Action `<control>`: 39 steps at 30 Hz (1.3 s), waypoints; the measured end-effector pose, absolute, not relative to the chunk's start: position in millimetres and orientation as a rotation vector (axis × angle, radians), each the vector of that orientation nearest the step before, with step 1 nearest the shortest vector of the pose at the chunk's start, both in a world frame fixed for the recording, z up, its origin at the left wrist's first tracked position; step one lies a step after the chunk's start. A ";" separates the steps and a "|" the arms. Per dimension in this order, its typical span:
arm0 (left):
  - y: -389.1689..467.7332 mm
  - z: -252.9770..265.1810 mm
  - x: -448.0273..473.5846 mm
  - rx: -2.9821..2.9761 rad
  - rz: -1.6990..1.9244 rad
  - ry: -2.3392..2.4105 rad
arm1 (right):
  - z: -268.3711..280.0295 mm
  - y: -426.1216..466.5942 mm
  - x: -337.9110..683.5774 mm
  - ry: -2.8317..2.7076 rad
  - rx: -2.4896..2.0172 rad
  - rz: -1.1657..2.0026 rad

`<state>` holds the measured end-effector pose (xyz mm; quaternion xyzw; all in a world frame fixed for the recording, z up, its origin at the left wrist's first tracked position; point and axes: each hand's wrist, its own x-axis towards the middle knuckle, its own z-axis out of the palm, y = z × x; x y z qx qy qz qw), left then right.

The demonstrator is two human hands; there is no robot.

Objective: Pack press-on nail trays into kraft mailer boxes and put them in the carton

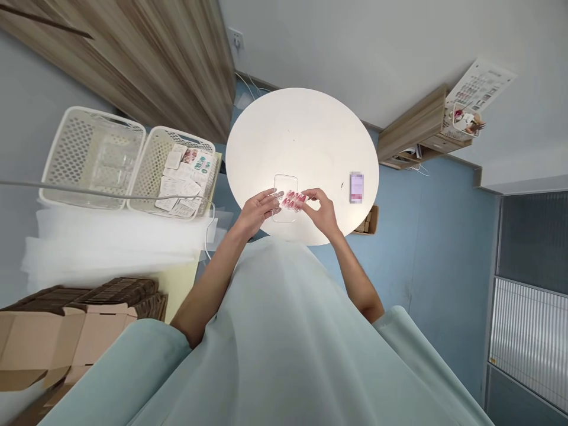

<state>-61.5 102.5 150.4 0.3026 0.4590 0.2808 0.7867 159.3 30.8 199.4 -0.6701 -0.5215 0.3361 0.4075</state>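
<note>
Over the near part of the round white table [302,130], my left hand [256,212] grips the left side of a clear plastic box [286,179], which has rounded corners. A set of red and pink press-on nails [293,200], laid out in rows, overlaps the box. My right hand [323,212] pinches the right end of this set between thumb and index finger. Whether the nails lie inside the box or just above it, I cannot tell.
A phone [356,187] lies on the table's right side. To the left stand two white baskets [146,160], one holding cards and nail sets, the other clear boxes. Nearer are white sheets [115,242] and cardboard boxes [89,331]. A wooden cabinet [412,127] stands at the right.
</note>
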 end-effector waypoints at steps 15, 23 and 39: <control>101.6 167.6 -28.4 0.660 0.589 0.881 | 190.0 15.4 179.1 -1.633 -1.697 0.709; 97.3 171.8 -30.0 0.656 0.588 0.870 | 184.2 12.6 177.1 -1.717 -1.773 0.634; 90.5 169.4 -49.4 0.571 0.607 0.886 | 167.3 61.6 168.2 -1.082 -1.810 0.907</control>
